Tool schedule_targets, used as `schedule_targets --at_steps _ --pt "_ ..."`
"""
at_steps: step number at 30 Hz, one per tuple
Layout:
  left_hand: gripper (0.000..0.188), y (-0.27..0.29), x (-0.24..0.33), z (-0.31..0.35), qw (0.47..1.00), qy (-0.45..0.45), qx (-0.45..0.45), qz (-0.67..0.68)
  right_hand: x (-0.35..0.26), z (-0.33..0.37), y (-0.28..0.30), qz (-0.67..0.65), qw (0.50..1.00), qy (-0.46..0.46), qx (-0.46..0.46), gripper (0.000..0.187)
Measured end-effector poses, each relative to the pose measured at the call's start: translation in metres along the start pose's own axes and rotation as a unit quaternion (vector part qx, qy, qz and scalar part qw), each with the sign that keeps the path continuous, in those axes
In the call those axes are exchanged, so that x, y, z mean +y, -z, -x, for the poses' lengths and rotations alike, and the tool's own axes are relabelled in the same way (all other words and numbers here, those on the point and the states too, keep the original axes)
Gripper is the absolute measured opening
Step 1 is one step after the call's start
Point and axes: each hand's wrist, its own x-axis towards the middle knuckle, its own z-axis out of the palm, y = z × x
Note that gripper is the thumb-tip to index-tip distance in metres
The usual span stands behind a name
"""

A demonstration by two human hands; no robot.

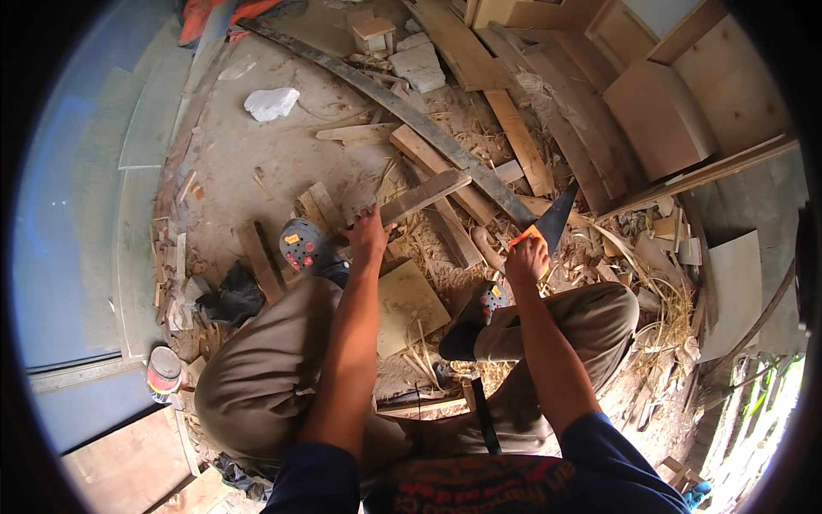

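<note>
My left hand [368, 233] grips the near end of a short wooden piece [425, 194]. The piece slants up to the right, and its far end reaches a long dark plank [377, 92] that crosses the ground. To the right, my right hand [527, 259] is closed round the orange handle of a handsaw [561, 219]. Its dark blade points up and right, apart from the short piece. Between my feet lies a flat square board [409, 307]. A thicker wooden block [441, 176] rests just beyond the held piece.
Wood offcuts and shavings [664, 295] litter the ground around my clog-shod feet [310, 248]. Boards and panels [659, 120] lean at the far right. A white lump [271, 104] lies far left, a blue sheet [77, 223] borders the left side, and a can [164, 370] stands beside it.
</note>
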Motion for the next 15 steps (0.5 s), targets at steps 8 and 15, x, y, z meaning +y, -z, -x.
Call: schedule_targets --at_steps 8,15 --pt "0.061 0.007 0.0 0.003 1.0 0.003 -0.003 0.005 -0.051 -0.041 -0.016 -0.077 0.989 0.082 -0.094 0.041" --pt "0.056 0.003 -0.004 0.0 1.0 -0.001 -0.003 0.002 -0.115 -0.011 -0.041 -0.09 0.967 0.105 -0.212 0.063"
